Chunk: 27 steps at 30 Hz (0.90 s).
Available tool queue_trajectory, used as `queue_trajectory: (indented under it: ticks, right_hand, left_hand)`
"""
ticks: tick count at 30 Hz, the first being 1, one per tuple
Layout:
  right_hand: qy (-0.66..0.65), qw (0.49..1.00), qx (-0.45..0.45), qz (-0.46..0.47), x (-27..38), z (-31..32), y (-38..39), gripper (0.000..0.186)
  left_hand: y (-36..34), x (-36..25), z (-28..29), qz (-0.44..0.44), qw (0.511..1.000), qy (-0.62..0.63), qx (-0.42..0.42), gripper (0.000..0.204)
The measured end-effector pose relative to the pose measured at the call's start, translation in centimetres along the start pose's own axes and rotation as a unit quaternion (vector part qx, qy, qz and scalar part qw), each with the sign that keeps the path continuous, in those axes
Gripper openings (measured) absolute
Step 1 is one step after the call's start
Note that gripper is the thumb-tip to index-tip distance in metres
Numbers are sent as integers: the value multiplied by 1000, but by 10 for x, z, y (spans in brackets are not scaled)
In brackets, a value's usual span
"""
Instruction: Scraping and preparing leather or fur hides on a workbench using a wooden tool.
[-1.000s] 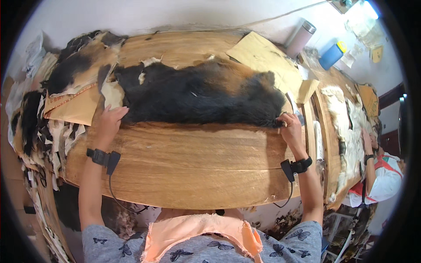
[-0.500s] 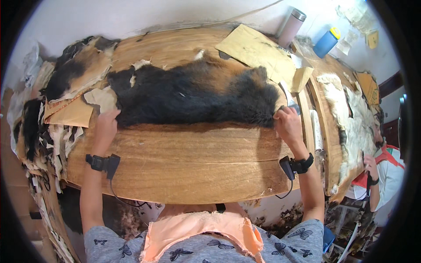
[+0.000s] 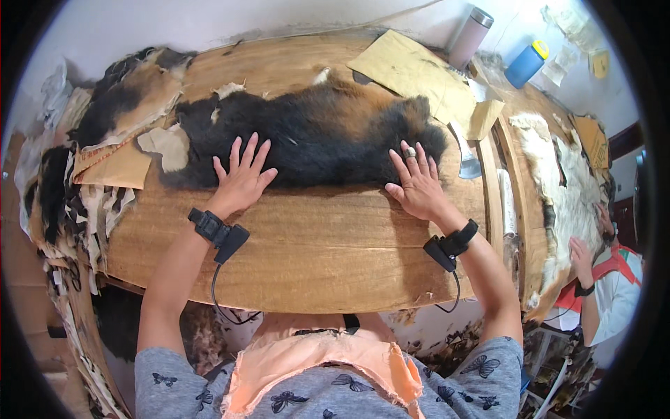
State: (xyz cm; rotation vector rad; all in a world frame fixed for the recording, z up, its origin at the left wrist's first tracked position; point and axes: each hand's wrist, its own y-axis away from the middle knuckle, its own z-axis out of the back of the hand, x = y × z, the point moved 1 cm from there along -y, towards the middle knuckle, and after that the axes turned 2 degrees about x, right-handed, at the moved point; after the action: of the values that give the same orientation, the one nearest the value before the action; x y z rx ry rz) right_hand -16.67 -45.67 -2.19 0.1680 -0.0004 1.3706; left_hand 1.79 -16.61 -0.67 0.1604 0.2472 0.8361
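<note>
A long fur pelt (image 3: 314, 136), black with a reddish-brown patch, lies fur side up across the wooden table (image 3: 307, 244). My left hand (image 3: 241, 178) rests with fingers spread on its near edge, left of the middle. Toward the right end of the pelt, my right hand (image 3: 419, 183) lies on the fur, fingers apart, a ring on one finger. Neither hand grips anything. A pale bare-skin flap (image 3: 167, 150) shows at the pelt's left end. Just right of the pelt is a flat metal blade-like tool (image 3: 467, 160).
Fur scraps (image 3: 122, 105) and a brown paper piece (image 3: 115, 167) lie at the left. Yellowish paper (image 3: 419, 73), a pink flask (image 3: 470, 38) and a blue bottle (image 3: 525, 66) are at the back right. Beyond a wooden rail, a co-worker's hand (image 3: 581, 260) is beside a white pelt (image 3: 562, 188).
Both my hands have let go of the pelt's ends and moved inward, now spread on the fur. The co-worker's hands have shifted toward the white pelt.
</note>
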Motion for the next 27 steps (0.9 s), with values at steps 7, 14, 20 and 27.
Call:
queue_trajectory:
  ticks: [7,14,20,27]
  right_hand:
    - [-14,1000,15,-3,0,1,-3,67]
    - [-4,1000,7,-12,-1,-2,-5,70]
    - [-8,1000,5,-8,-1,-3,-5,68]
    - [-2,1000,6,5,-1,-2,-4,68]
  left_hand:
    - [-4,-49,18,-5,998,-32,-57,65]
    - [-44,-184,-10,-178,978,49,-96,72]
    - [-51,-179,-35,-148,978,111,-92,69]
    - [-36,-107,-33,-89,982,77,-144,66]
